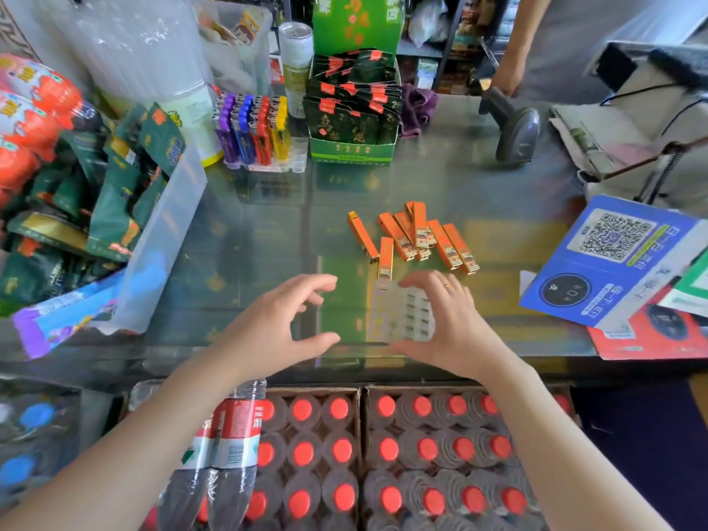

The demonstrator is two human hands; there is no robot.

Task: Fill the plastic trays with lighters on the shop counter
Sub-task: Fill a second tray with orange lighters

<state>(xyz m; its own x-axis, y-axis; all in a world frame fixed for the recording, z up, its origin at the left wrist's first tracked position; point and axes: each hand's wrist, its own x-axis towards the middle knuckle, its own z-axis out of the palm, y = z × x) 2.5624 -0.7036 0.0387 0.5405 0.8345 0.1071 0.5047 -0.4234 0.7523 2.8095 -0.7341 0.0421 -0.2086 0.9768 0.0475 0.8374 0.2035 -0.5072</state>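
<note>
My left hand (283,320) hovers over the glass counter (237,239) with fingers spread and loosely bent, thumb stretched toward the right, gripping nothing. My right hand (448,320) lies just beside the clear plastic tray (398,312), fingers fairly straight; its fingertips seem to touch the tray's far edge and its thumb the near edge, though the see-through plastic makes the contact hard to judge. The tray lies flat between my hands, its small pockets bare. Just beyond it lies a loose heap of orange lighters (417,235), some overlapping, one of them (385,258) pointing down at the tray's far left corner. Farther back, left of a green display box (352,147), another tray holds upright coloured lighters (253,128) in purple, blue, red and yellow. A blue QR-code card (613,258) lies at the right.
</note>
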